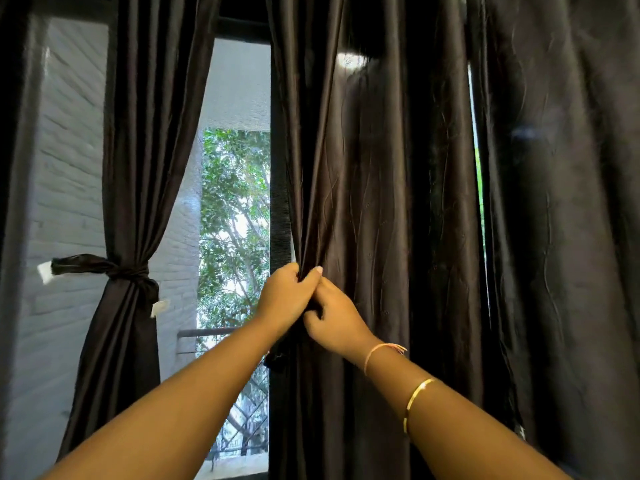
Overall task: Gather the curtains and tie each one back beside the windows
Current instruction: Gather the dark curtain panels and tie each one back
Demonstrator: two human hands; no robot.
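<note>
A dark satin middle curtain (374, 188) hangs loose in front of me. My left hand (289, 296) grips its left edge, fingers curled round a bunch of folds. Right beside it, my right hand (337, 322) pinches the same gathered cloth just below. A dark strip of fabric (277, 358) hangs under my hands. At the left, another curtain (138, 150) is gathered and bound by a knotted dark tieback (114, 268). A third curtain (561, 202) hangs loose at the right.
Window glass (235, 209) between the left and middle curtains shows trees and a railing outside. A white brick wall (65, 188) shows through the left pane. A narrow slit of light (479, 174) separates the middle and right curtains.
</note>
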